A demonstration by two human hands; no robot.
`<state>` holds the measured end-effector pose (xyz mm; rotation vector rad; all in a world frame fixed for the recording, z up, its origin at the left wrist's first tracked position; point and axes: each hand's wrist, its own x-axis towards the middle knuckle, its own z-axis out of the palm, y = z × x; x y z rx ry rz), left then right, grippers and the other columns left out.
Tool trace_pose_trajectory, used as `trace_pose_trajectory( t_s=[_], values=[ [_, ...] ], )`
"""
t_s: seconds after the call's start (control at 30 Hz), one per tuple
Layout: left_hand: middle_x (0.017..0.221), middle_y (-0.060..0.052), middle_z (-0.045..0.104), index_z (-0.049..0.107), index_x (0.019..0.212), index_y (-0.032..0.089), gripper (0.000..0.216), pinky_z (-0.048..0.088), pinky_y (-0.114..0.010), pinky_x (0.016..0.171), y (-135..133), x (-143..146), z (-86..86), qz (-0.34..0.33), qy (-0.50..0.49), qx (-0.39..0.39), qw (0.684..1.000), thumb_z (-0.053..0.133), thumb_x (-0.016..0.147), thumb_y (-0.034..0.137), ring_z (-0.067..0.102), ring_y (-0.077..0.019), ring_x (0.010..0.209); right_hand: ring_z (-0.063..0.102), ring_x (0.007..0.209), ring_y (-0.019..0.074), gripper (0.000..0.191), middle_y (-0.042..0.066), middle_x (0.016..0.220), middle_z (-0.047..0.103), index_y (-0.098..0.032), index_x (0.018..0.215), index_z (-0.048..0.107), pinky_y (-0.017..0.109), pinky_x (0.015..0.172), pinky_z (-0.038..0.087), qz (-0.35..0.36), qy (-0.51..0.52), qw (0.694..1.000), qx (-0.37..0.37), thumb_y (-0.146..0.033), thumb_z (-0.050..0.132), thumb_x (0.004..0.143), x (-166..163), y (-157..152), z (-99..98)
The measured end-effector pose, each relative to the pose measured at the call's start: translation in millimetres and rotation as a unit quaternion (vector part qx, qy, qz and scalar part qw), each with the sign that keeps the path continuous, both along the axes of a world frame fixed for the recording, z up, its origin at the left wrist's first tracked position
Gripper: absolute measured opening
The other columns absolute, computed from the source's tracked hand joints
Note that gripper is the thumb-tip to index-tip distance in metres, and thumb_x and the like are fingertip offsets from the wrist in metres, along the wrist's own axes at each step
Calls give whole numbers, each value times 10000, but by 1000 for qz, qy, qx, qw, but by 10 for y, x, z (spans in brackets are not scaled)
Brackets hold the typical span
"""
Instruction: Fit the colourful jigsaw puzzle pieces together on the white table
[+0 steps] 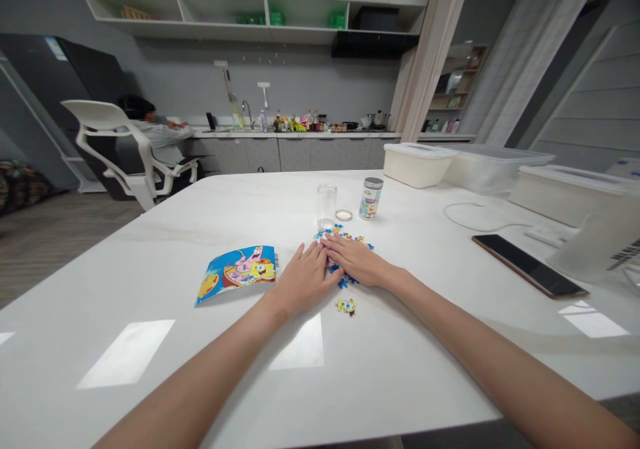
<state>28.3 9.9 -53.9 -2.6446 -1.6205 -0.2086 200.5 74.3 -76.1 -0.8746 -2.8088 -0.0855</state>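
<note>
My left hand [306,274] and my right hand [357,260] lie flat over a heap of small jigsaw pieces [345,282], fingers stretched out and the fingertips meeting. Much of the heap is hidden beneath them. A few joined or single yellow pieces [347,307] lie apart, nearer to me. Left of my left hand is a curled picture sheet [240,272] with cartoon figures on blue. Just beyond the heap stands a clear jar [327,206], with a round lid [344,215] lying beside it. A second jar [371,198], labelled and capped, stands to the right.
On the right of the white table [150,262] lie a phone [529,265] and a white cable [465,222]. Lidded plastic boxes [417,166] line the far right. Beyond the table, a person [163,136] sits in a white chair [107,129] near the kitchen counter.
</note>
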Motion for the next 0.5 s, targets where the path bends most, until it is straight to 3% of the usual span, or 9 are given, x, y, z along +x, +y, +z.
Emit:
trace_pose_trajectory(
  t_s=[0.1,0.2,0.3,0.4,0.5],
  values=[
    [1487,-188,400,402,1414,44,632,234,-457,1166,-90,12,44,56,18,48,997,313,970,484,320,-300,1409,297,1430,281,439,120,1521,378,-125,1384,484,533,1141,300,-23,-10,999,-21,-239,292,1006,15,0,-32],
    [1438,-274,425,410,1389,-29,682,283,-506,1114,-234,29,145,187,41,106,976,345,948,486,355,-391,1367,300,1429,272,463,128,1508,397,-117,1417,442,526,1149,286,-38,-12,999,-25,-278,276,1017,39,1,-32],
    [1351,-346,477,417,1358,-93,747,372,-522,1017,-341,28,223,253,63,89,961,341,940,521,440,-450,1274,293,1432,280,491,154,1514,379,-105,1425,428,531,1136,303,-61,-14,998,-30,-323,245,1024,69,-3,-11],
    [1263,-334,546,452,1349,-49,730,426,-524,928,-364,-9,208,258,41,40,964,307,946,542,504,-452,1182,308,1426,274,497,146,1506,398,-130,1409,452,522,1138,301,-73,-16,997,-30,-347,218,1027,94,-15,4],
    [1255,-275,566,500,1336,73,680,415,-561,914,-335,-87,119,217,-6,0,976,253,950,574,490,-443,1179,329,1416,275,515,144,1501,406,-139,1417,441,521,1128,317,-100,5,994,-35,-379,211,1024,101,-24,1]
  ],
)
